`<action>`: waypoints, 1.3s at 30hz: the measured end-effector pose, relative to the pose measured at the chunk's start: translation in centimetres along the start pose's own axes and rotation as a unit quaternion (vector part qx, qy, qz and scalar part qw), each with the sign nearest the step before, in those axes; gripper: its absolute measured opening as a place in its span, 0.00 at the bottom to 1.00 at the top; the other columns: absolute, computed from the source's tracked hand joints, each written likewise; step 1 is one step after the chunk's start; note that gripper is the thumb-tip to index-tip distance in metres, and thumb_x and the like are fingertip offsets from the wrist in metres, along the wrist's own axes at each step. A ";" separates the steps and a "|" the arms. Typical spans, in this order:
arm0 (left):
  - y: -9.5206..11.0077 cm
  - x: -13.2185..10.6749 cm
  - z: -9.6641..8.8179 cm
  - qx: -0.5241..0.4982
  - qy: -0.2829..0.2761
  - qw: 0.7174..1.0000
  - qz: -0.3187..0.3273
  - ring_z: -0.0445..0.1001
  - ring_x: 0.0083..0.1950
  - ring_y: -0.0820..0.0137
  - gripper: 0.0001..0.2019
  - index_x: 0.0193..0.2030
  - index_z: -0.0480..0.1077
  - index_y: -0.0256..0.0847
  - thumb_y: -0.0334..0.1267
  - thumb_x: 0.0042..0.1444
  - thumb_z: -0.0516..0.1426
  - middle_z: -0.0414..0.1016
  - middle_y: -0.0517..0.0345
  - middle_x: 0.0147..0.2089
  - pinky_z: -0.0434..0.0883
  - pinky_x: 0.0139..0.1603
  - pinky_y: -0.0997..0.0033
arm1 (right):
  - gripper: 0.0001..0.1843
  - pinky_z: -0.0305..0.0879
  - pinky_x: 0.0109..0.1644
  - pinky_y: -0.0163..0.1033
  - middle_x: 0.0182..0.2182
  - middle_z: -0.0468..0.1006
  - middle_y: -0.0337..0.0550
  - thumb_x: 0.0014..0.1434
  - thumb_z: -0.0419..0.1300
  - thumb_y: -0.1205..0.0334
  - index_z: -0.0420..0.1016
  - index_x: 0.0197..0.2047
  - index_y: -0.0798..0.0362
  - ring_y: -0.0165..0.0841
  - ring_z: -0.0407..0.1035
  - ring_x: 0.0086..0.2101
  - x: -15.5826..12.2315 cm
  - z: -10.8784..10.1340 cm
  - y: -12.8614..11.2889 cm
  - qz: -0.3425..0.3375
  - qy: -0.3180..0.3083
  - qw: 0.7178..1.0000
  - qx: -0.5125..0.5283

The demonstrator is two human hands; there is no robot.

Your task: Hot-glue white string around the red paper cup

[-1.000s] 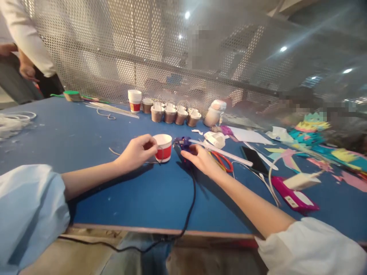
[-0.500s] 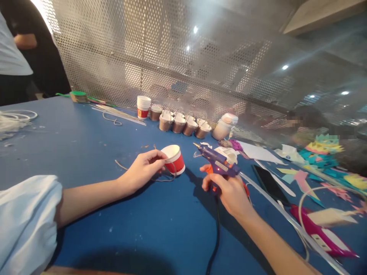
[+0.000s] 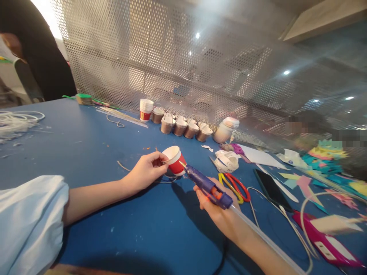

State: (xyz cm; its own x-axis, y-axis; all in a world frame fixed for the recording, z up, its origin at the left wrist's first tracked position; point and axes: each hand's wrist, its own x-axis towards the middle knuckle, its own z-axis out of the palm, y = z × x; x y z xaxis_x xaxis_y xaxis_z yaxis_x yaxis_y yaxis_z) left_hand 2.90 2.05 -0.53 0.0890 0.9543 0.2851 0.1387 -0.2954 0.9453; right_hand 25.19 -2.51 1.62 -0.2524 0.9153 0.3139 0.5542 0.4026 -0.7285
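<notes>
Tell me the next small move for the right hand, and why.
Probably squeeze a little glue onto the red cup: the right hand has the glue gun's nozzle aimed at its side, while the left hand holds the tilted cup near its rim.

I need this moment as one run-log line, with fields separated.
left hand: holds tilted red-and-white cup | right hand: holds glue gun, nozzle toward cup, contact unclear | beside right hand: scissors
</notes>
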 end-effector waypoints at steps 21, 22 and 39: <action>-0.4 -0.1 0.2 -0.085 -0.052 0.994 -0.045 0.75 0.27 0.70 0.10 0.36 0.72 0.40 0.33 0.46 0.55 0.77 0.59 0.27 0.74 0.30 0.69 | 0.05 0.62 0.26 0.35 0.22 0.70 0.35 0.57 0.58 0.58 0.66 0.31 0.47 0.30 0.64 0.20 -0.3 0.7 0.3 -0.039 0.004 0.999 -0.009; -0.4 -0.1 0.2 -0.092 -0.054 0.993 -0.052 0.75 0.27 0.70 0.10 0.36 0.71 0.40 0.33 0.46 0.55 0.78 0.58 0.27 0.74 0.30 0.69 | 0.05 0.62 0.26 0.35 0.22 0.70 0.35 0.58 0.58 0.58 0.66 0.31 0.48 0.29 0.63 0.21 -0.3 0.7 0.3 -0.041 0.001 0.999 -0.008; 0.5 -0.4 0.2 -0.047 -0.032 0.998 -0.035 0.71 0.25 0.75 0.17 0.42 0.71 0.35 0.47 0.54 0.58 0.75 0.59 0.30 0.71 0.28 0.74 | 0.03 0.63 0.27 0.30 0.22 0.69 0.34 0.59 0.58 0.62 0.68 0.33 0.51 0.26 0.63 0.21 -0.4 0.7 0.8 -0.093 0.030 0.995 -0.018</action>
State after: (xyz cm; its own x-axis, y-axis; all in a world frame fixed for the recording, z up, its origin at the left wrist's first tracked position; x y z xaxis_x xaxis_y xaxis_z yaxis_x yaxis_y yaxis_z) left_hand 3.16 1.55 -0.20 0.1464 0.9668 0.2096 0.0540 -0.2194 0.9741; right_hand 25.16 -2.56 0.46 -0.3055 0.8240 0.4772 0.5311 0.5634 -0.6328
